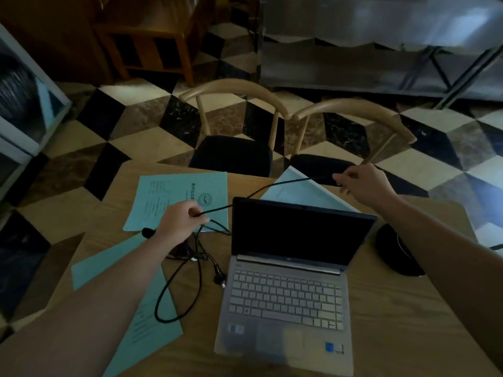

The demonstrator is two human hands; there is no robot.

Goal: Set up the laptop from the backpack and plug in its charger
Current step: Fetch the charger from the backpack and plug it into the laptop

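Far left, near edge of table (394,308): green sheet (152,322) lying flat, partly under left forearm. A second green booklet (179,202) lies flat further back, printed side up.

Left hand (178,223): fingers closed round the thin black charger cable (272,186), gripping it just left of the laptop lid. Below that hand, rest of cable sits in a loose tangle on the tabletop, w/ one big loop (177,295) over the green sheet. Wall plug (220,277) lies on the wood just beside laptop's left edge, not connected to anything. Power brick approx. under the hand; mostly hidden, can't tell detail.

Centre: laptop (288,281) open on table, screen dark, silver keyboard facing the wearer. Cable runs taut from left hand up over lid's top-left corner, across a pale paper (302,191) behind the lid.

Right hand (362,183): pinching the cable's far end, raised above back edge of table. Tip not visible.

Right of laptop: black round object (397,251), id unclear. Backpack not seen.

Beyond table: two wooden chairs (236,126), checkered floor.
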